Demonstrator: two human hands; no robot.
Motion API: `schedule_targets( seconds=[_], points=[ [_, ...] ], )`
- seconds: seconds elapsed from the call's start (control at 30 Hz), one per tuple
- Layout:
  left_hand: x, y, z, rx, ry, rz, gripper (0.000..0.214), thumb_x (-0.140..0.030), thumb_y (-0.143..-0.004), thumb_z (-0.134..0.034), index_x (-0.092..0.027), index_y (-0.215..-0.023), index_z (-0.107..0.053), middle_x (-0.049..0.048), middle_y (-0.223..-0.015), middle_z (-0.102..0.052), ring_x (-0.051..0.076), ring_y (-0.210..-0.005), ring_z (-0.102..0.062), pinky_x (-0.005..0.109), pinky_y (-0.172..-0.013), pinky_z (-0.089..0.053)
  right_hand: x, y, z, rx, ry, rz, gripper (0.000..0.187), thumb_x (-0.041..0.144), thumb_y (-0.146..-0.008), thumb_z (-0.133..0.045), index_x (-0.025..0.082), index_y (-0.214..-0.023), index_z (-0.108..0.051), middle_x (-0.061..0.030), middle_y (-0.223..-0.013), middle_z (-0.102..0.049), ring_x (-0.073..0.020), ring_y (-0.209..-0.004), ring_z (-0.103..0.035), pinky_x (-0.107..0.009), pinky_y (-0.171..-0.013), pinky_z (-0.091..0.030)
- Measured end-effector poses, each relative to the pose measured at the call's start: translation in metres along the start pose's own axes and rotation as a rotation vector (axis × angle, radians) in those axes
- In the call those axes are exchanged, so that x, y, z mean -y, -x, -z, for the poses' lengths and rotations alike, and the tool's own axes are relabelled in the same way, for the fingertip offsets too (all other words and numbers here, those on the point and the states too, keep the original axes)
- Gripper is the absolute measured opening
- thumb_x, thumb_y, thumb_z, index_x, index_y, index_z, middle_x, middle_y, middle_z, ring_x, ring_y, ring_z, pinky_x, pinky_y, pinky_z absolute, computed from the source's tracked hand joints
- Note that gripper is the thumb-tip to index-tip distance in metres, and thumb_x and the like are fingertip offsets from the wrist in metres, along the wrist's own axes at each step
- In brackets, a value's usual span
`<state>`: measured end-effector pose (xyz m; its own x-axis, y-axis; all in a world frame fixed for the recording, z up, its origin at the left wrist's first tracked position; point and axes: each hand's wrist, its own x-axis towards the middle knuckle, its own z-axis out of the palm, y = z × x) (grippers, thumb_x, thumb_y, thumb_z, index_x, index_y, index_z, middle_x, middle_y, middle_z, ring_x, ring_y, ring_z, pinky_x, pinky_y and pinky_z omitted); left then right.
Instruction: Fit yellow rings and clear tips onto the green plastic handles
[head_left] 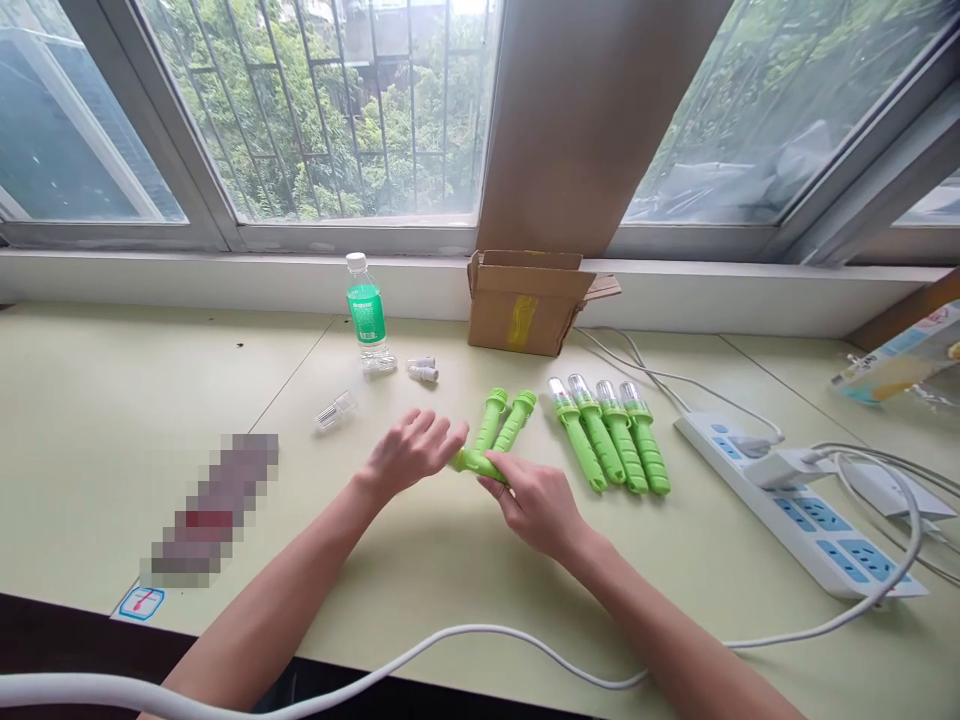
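My right hand [536,500] pinches a green ribbed flashlight handle [480,465], which lies nearly level above the table. My left hand [416,450] is closed around the handle's left end, and its fingers hide what is there. Just behind my hands, two similar green handles [514,420] lie side by side with threaded ends pointing away. To the right, several green flashlights with clear caps [615,435] rest in a row. Left of my hands are a clear plastic cap [336,410] and small white-and-clear parts [423,370].
At the back stand a water bottle [366,315] and an open cardboard box [525,310]. A power strip [795,510] with plugs and cables lies on the right. A white cable [465,630] crosses near the front edge. A blurred dark object [214,510] is at left.
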<state>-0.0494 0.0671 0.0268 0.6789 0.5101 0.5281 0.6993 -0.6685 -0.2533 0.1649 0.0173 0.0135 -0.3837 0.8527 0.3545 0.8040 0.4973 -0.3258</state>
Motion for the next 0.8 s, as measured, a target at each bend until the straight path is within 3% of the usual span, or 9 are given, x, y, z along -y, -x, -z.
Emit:
schedule_targets(
  seconds=[0.13,0.27,0.37,0.5,0.57,0.7,0.8],
  points=[
    [-0.002,-0.004,-0.002,-0.278,-0.009,0.135,0.048,-0.012,-0.085,-0.049,-0.020,-0.129,-0.032,0.0133,-0.113,-0.057,0.026,-0.107,-0.055,0.043,-0.092,-0.042,-0.009,-0.001,-0.003,-0.098,0.006,-0.022,0.035,0.037,-0.095,-0.038,0.013,-0.101,-0.063,-0.0054,-0.067,-0.066,-0.0159,-0.055,-0.056,-0.025,-0.052,-0.031],
    [-0.005,-0.004,-0.008,-0.321,0.047,0.185,0.054,-0.016,-0.084,-0.052,-0.019,-0.132,-0.026,0.0184,-0.124,-0.048,0.029,-0.119,-0.048,0.048,-0.097,-0.040,-0.010,-0.001,-0.006,-0.170,-0.039,-0.101,0.036,0.039,-0.094,-0.038,0.014,-0.098,-0.063,-0.0069,-0.072,-0.067,-0.0175,-0.060,-0.058,-0.025,-0.055,-0.035],
    [-0.006,-0.003,-0.010,-0.306,0.073,0.214,0.055,-0.018,-0.085,-0.051,-0.020,-0.133,-0.025,0.0190,-0.124,-0.047,0.029,-0.119,-0.048,0.048,-0.095,-0.042,-0.010,-0.001,-0.009,-0.208,-0.151,-0.206,0.035,0.039,-0.093,-0.040,0.014,-0.106,-0.060,-0.0069,-0.078,-0.069,-0.0184,-0.062,-0.060,-0.027,-0.058,-0.042],
    [-0.008,-0.003,-0.011,-0.238,0.077,0.228,0.054,-0.018,-0.085,-0.050,-0.020,-0.133,-0.026,0.0188,-0.124,-0.047,0.030,-0.118,-0.048,0.048,-0.094,-0.042,-0.014,-0.003,-0.010,-0.368,-0.226,-0.272,0.041,0.037,-0.092,-0.043,0.015,-0.125,-0.052,-0.0125,-0.111,-0.066,-0.0256,-0.095,-0.063,-0.036,-0.079,-0.049],
    [-0.009,-0.004,-0.012,-0.183,0.070,0.233,0.053,-0.019,-0.085,-0.049,-0.018,-0.133,-0.027,0.0189,-0.124,-0.046,0.030,-0.115,-0.049,0.047,-0.093,-0.042,-0.016,-0.004,-0.009,-0.406,-0.233,-0.300,0.045,0.036,-0.092,-0.043,0.016,-0.131,-0.047,-0.0137,-0.118,-0.062,-0.0273,-0.101,-0.060,-0.041,-0.085,-0.049],
    [-0.009,-0.003,-0.014,-0.047,0.067,0.263,0.052,-0.020,-0.085,-0.048,-0.017,-0.134,-0.030,0.0180,-0.122,-0.047,0.029,-0.106,-0.052,0.045,-0.089,-0.043,-0.021,-0.005,-0.011,-0.439,-0.310,-0.363,0.050,0.038,-0.094,-0.037,0.018,-0.140,-0.038,-0.0162,-0.119,-0.054,-0.0233,-0.085,-0.064,-0.040,-0.072,-0.056],
    [-0.009,-0.003,-0.016,0.012,0.078,0.280,0.052,-0.022,-0.084,-0.049,-0.018,-0.133,-0.033,0.0160,-0.121,-0.049,0.028,-0.102,-0.053,0.043,-0.087,-0.043,-0.028,-0.007,-0.015,-0.473,-0.365,-0.371,0.052,0.039,-0.096,-0.031,0.019,-0.144,-0.031,-0.0167,-0.119,-0.047,-0.0210,-0.084,-0.064,-0.037,-0.068,-0.059]
  ],
)
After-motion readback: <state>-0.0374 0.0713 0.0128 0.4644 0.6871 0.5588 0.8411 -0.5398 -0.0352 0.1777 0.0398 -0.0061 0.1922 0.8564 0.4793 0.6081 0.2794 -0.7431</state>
